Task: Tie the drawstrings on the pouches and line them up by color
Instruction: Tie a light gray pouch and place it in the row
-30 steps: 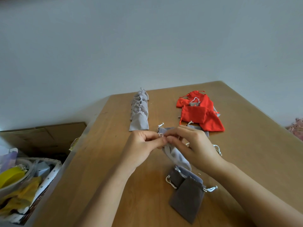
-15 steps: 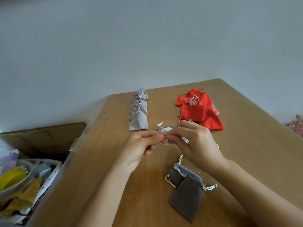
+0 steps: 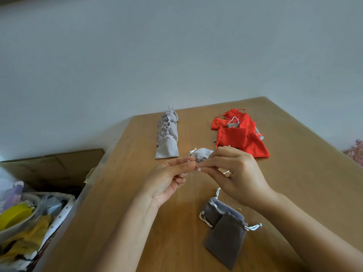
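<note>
Both of my hands meet above the wooden table [image 3: 125, 193]. My left hand [image 3: 169, 179] and my right hand [image 3: 235, 173] pinch the silver drawstring of a light grey pouch [image 3: 202, 155], which lies bunched just beyond my fingertips. A row of several light grey tied pouches [image 3: 167, 134] runs away from me at the table's middle left. A heap of red pouches [image 3: 239, 134] lies at the far right, with a grey one mixed in. Two dark grey pouches [image 3: 224, 228] lie near me under my right wrist.
A cardboard box [image 3: 53, 165] stands left of the table. Below it a basket [image 3: 64, 211] holds a bowl, yellow cloth and clutter. A plain wall runs behind the table. Something pink [image 3: 356, 152] shows at the right edge.
The light grey pouch hung down between my hands before; now it is bunched up and lifted behind my fingers. Both hands have stayed close together, working the string.
</note>
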Available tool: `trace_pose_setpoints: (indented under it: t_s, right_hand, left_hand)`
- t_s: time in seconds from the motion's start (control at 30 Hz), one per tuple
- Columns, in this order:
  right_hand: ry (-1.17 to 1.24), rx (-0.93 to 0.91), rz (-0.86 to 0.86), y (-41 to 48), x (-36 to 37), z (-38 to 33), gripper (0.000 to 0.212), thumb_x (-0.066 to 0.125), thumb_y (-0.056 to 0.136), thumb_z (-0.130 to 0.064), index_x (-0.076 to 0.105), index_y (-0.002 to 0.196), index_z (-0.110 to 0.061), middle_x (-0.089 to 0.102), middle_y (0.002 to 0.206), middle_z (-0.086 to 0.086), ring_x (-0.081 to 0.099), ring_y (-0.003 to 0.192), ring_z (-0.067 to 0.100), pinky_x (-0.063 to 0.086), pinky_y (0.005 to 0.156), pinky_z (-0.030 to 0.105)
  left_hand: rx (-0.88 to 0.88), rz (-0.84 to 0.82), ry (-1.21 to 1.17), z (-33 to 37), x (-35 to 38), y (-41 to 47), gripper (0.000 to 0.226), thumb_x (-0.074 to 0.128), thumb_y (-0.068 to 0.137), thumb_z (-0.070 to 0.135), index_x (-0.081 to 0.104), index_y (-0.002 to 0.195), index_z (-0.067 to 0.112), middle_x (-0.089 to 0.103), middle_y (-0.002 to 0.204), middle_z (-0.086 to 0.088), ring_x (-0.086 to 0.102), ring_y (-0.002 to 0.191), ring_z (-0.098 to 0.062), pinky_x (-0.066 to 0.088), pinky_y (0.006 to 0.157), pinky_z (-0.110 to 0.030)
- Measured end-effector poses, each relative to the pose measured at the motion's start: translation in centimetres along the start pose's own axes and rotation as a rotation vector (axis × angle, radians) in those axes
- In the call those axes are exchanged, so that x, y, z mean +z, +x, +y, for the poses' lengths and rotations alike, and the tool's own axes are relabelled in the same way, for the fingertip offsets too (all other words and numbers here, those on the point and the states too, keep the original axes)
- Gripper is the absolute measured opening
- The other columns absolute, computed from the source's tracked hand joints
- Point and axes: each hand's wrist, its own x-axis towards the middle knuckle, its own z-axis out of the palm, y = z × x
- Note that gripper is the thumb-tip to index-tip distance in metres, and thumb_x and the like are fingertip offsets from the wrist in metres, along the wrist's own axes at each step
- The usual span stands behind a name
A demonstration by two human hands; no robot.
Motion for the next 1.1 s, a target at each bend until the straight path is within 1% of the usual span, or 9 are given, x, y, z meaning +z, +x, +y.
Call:
trace_pose_setpoints:
  t_s: [0.13,0.27,0.33,0.4,0.47,0.57,0.73,0.87,1.1]
  right_hand:
    - [0.075,0.069,-0.126,0.1,-0.4,0.1,0.026,0.058,0.091,-0.034,0.075,0.082,-0.018,0.063,0.083,-0.007,0.056,0.077,0.013,0.044,0.07,0.021]
    - [0.334,0.345,-0.116,0.5,-1.2,-0.3,0.025,0.052,0.092,-0.041,0.059,0.072,-0.028,0.058,0.102,-0.013,0.056,0.098,0.01,0.04,0.082,0.022]
    - [0.493,0.45,-0.18,0.6,-1.5,-0.2,0.01,0.06,0.09,-0.033,0.062,0.089,-0.023,0.06,0.116,-0.016,0.055,0.115,0.008,0.045,0.092,0.029]
    - [0.6,0.487,-0.315,0.5,-1.6,-0.1,0.02,0.065,0.091,-0.017,0.063,0.111,-0.018,0.062,0.122,-0.014,0.054,0.121,0.008,0.046,0.098,0.03]
    - [0.617,0.467,-0.42,0.4,-1.6,-0.3,0.023,0.065,0.091,-0.011,0.064,0.114,-0.016,0.066,0.114,-0.008,0.059,0.113,0.008,0.046,0.096,0.023]
    - [0.604,0.474,-0.459,0.4,-1.3,-0.6,0.017,0.066,0.086,-0.016,0.064,0.104,-0.018,0.067,0.098,0.0,0.063,0.096,0.013,0.047,0.086,0.021]
    - [0.634,0.529,-0.475,0.5,-1.0,-0.7,0.016,0.072,0.081,-0.016,0.064,0.093,-0.01,0.062,0.077,-0.005,0.056,0.072,0.005,0.045,0.067,0.016]
    - [0.688,0.528,-0.426,0.6,-1.1,-0.9,0.02,0.069,0.078,-0.02,0.065,0.091,-0.004,0.062,0.075,-0.006,0.054,0.069,0.002,0.044,0.063,0.015]
    - [0.743,0.523,-0.33,0.5,-1.0,-0.8,0.007,0.065,0.088,0.001,0.061,0.093,0.002,0.061,0.076,-0.003,0.054,0.07,0.005,0.044,0.064,0.016]
  left_hand:
    - [0.06,0.009,0.097,0.2,-0.3,-0.2,0.007,0.072,0.059,0.004,0.074,0.062,0.009,0.067,0.065,-0.007,0.048,0.047,-0.003,0.033,0.042,-0.011]
    - [0.085,-0.005,0.151,0.7,-0.7,-0.6,0.008,0.072,0.057,0.003,0.074,0.058,0.011,0.065,0.06,-0.002,0.051,0.052,-0.005,0.034,0.043,-0.011]
    - [0.1,-0.037,0.191,0.8,-0.5,-0.8,0.014,0.075,0.058,-0.001,0.074,0.056,0.013,0.064,0.057,0.001,0.053,0.049,-0.003,0.034,0.043,-0.011]
    - [0.112,-0.071,0.226,0.8,-0.4,-1.0,0.022,0.079,0.059,-0.006,0.073,0.055,0.014,0.066,0.057,0.001,0.057,0.049,-0.002,0.036,0.043,-0.01]
    - [0.124,-0.115,0.261,0.8,-0.4,-1.2,0.014,0.078,0.056,0.003,0.074,0.057,0.016,0.067,0.06,0.002,0.059,0.052,-0.002,0.039,0.047,-0.01]
    - [0.133,-0.154,0.292,0.7,-0.4,-1.3,0.013,0.079,0.055,0.007,0.075,0.059,0.018,0.07,0.064,0.0,0.064,0.058,-0.006,0.046,0.054,-0.011]
    - [0.154,-0.206,0.296,0.5,-0.4,-1.2,0.011,0.079,0.051,0.018,0.074,0.06,0.018,0.068,0.062,0.0,0.054,0.049,-0.003,0.032,0.043,-0.011]
    - [0.204,-0.199,0.302,0.4,-0.5,-1.1,0.009,0.079,0.053,0.02,0.075,0.061,0.019,0.069,0.063,0.002,0.057,0.052,-0.004,0.034,0.044,-0.011]
    - [0.325,-0.138,0.285,0.0,0.0,-1.0,0.013,0.084,0.064,0.008,0.077,0.067,0.019,0.07,0.067,0.001,0.055,0.055,-0.004,0.037,0.045,-0.013]
